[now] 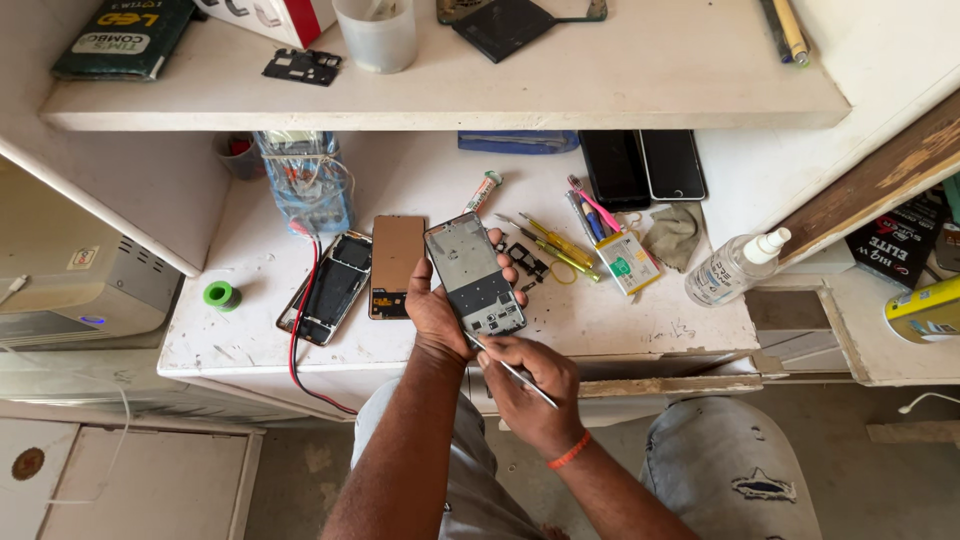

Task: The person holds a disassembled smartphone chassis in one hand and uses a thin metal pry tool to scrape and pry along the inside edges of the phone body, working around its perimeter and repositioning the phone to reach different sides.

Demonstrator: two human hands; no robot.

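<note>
My left hand holds a grey phone frame upright over the front of the white workbench, fingers wrapped round both long edges. Just below it, my right hand, with an orange band at the wrist, grips thin metal tweezers whose tip touches the frame's bottom edge. To the left on the bench lie a brown display panel and an opened phone body with a red wire running off it.
Screwdrivers, a small battery, a grey cloth, a spray bottle, two dark phones, a glue tube and a green tape roll lie around. A shelf overhangs above with a plastic cup.
</note>
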